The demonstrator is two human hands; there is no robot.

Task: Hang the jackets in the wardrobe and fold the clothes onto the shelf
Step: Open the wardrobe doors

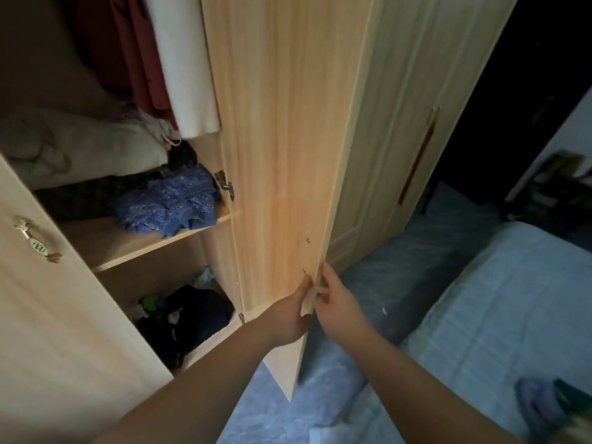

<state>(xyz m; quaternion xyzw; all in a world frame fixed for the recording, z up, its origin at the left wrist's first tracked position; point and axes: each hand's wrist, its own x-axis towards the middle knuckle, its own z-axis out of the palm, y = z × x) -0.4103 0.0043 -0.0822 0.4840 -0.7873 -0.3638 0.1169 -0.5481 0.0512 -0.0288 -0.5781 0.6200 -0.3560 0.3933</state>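
The light-wood wardrobe stands open. Both hands are on the free edge of its right door: my left hand lies on the inner face with the thumb on the edge, and my right hand grips the edge from the outer side. Inside, red and white garments hang at the top. A crumpled blue patterned garment lies on the wooden shelf. Dark clothes are piled in the compartment below.
The left door with a metal handle stands open at the left. A closed wardrobe door with a long handle is on the right. A bed with light blue bedding fills the lower right, with a bluish cloth at its corner.
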